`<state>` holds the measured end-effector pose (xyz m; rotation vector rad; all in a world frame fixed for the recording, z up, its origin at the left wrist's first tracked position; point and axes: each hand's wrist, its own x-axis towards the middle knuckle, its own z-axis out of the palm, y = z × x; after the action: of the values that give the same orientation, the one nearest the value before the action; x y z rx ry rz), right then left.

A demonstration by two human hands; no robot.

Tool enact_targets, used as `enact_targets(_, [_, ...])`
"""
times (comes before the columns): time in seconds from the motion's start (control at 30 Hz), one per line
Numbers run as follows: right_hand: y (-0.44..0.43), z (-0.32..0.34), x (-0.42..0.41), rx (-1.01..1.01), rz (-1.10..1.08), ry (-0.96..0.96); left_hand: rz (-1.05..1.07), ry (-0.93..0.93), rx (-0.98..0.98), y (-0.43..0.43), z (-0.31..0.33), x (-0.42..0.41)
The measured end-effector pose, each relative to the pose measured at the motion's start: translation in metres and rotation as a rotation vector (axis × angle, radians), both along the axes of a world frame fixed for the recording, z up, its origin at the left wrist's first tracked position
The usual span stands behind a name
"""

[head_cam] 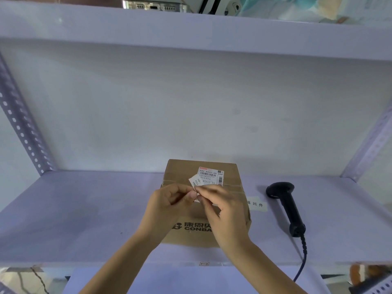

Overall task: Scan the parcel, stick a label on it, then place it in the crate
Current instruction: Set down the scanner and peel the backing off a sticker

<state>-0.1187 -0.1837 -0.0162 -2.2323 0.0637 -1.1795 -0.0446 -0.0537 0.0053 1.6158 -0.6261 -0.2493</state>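
Note:
A brown cardboard parcel (184, 172) with black print on its front stands on the white shelf (84, 209). A white shipping sticker with a barcode (211, 175) is stuck on its top. Just above the parcel's near edge, my left hand (167, 206) and my right hand (222, 211) meet and pinch a small white label (195, 181) between thumbs and fingertips. The label curls upward from my fingers. A black handheld scanner (286, 204) lies on the shelf to the right of the parcel, apart from both hands.
The scanner's coiled cable (302, 257) runs off the shelf's front edge. A small paper tag with printed characters (257, 204) lies between parcel and scanner. Perforated shelf posts (21, 128) stand at both sides. An upper shelf (191, 28) holds devices and bags. No crate is in view.

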Motion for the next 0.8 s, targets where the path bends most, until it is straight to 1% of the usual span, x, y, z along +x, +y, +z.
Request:
enact_targets(0.1, [-0.0013,-0.0024,0.001,-0.055,-0.001,-0.021,-0.021,0.053,-0.044,-0.0002,0.0008,0.0002])
enact_targets(0.27, [-0.0036,-0.0025,0.0022,-0.07,-0.003,-0.056,-0.01,0.045,-0.054,-0.0013,0.0009,0.001])
enact_targets(0.63, [-0.0043,-0.0052,0.0041,-0.029,0.017,-0.055,0.021,0.059,-0.061,-0.0043,-0.0006,-0.0016])
enact_targets(0.8, [-0.003,-0.0058,0.0039,-0.005,0.03,-0.064,0.039,0.025,-0.065,-0.0066,-0.0022,-0.0032])
